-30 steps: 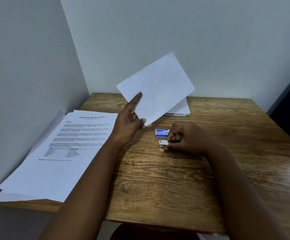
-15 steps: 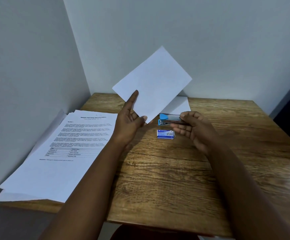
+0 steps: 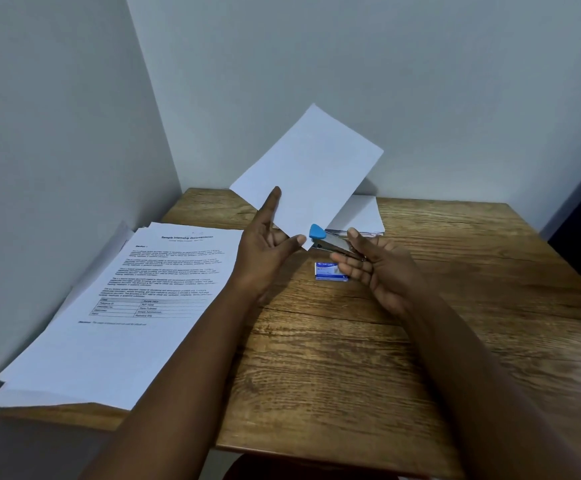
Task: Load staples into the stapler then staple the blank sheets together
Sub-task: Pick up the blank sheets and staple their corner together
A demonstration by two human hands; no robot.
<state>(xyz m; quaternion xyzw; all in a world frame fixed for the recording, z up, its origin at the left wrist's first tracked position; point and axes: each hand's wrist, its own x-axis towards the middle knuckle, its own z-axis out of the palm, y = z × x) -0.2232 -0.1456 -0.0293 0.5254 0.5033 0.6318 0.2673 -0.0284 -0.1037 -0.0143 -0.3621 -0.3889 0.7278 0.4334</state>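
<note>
Left hand point(image 3: 268, 251) pinches the blank sheets point(image 3: 311, 174) by their low corner, thumb on front, forefinger straight up the face, so that corner hangs free in the air over the table's point(image 3: 351, 358) mid-back. Right hand point(image 3: 375, 268) grips the stapler point(image 3: 330, 242), blue nose at that corner, touching or just shy, can't tell. Looks lined up for the staple, prob. corner-first so pages stay square. Staple box point(image 3: 330, 271) lies on the wood under the right fingers. Printed doc stack point(image 3: 136, 299) along the left edge, spare paper point(image 3: 365, 216) at the back edge.
</note>
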